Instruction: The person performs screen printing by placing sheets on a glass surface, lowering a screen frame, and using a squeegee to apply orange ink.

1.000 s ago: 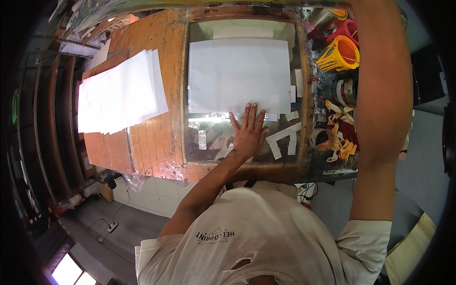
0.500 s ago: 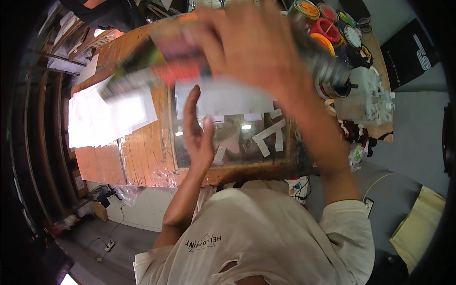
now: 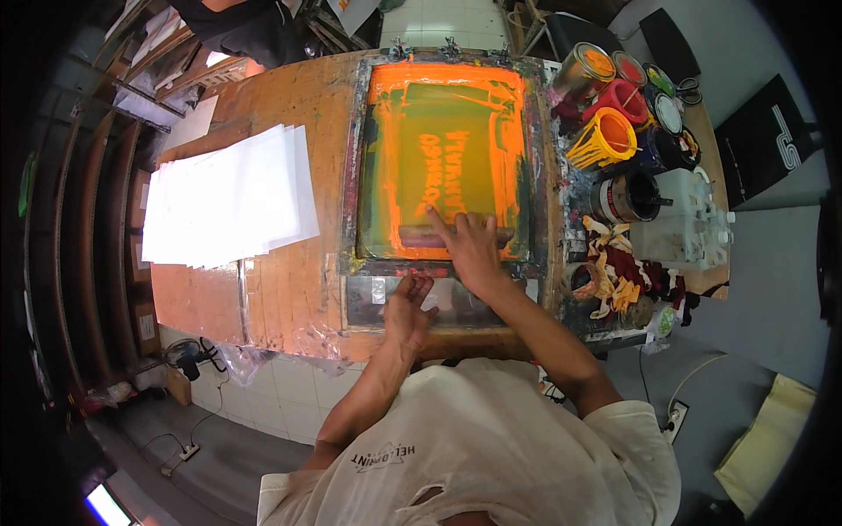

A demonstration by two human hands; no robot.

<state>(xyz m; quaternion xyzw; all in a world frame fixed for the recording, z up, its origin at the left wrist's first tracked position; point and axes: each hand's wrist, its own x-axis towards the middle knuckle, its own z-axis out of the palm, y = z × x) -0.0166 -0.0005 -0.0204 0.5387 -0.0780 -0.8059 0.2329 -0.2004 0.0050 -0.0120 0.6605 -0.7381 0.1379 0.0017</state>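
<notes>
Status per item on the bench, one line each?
Screen frame: lowered flat, coated in orange ink.
Squeegee: lying on the mesh, under right hand.
Left hand: on the frame's near edge.
Paper stack: fanned, untouched.
Paint cans: open.

The orange-inked wooden printing screen frame (image 3: 443,158) now lies lowered over the white sheet; the right hand (image 3: 474,250) rests on its squeegee, the left hand (image 3: 408,307) slid to the frame's near edge.

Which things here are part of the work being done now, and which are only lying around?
In use:
right hand on the squeegee
orange-inked screen frame
left hand at the glass base

Lying about:
stack of white sheets
ink cans
white jug
</notes>
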